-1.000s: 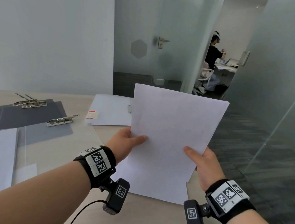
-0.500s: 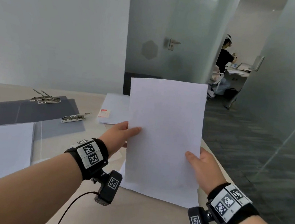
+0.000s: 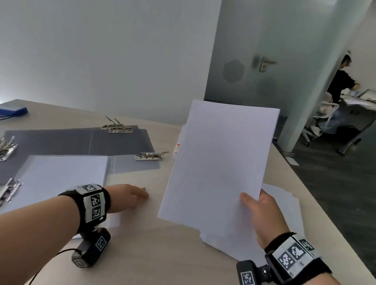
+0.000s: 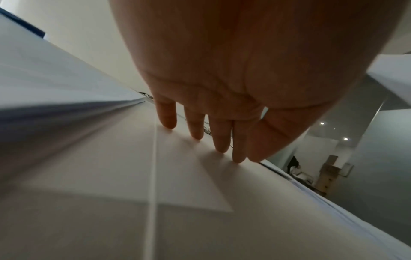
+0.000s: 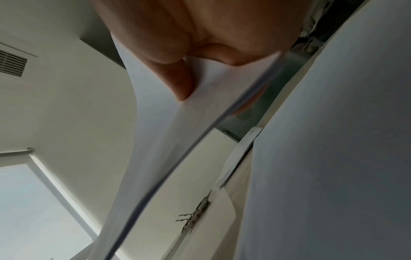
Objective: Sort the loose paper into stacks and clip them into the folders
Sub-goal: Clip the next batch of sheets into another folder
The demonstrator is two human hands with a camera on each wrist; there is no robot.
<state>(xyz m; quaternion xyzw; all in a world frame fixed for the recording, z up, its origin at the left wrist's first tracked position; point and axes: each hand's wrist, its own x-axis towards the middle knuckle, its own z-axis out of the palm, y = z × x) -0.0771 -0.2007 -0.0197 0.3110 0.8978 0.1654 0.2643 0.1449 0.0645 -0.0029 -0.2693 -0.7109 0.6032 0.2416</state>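
Observation:
My right hand (image 3: 251, 202) pinches the lower right edge of a stack of white paper (image 3: 222, 160) and holds it upright above the table; the thumb (image 5: 181, 82) lies on the front sheet. Left of the stack, my left hand (image 3: 141, 194) is stretched out low with straight fingers (image 4: 219, 139) touching the tabletop, holding nothing. Open grey folders (image 3: 77, 141) with metal clips (image 3: 151, 155) lie at the left. A white paper pile (image 3: 61, 174) rests on the nearest folder. More loose sheets (image 3: 286, 214) lie on the table under the held stack.
Further clips (image 3: 117, 128) (image 3: 2, 150) sit on the folders. A blue box (image 3: 9, 109) lies at the far left. The table edge (image 3: 316, 203) runs diagonally on the right, with dark floor beyond. A person (image 3: 341, 87) sits at a desk in another room.
My left hand has let go of the paper stack and dropped to the table on the left. The right hand alone now holds the stack. The head view has turned left.

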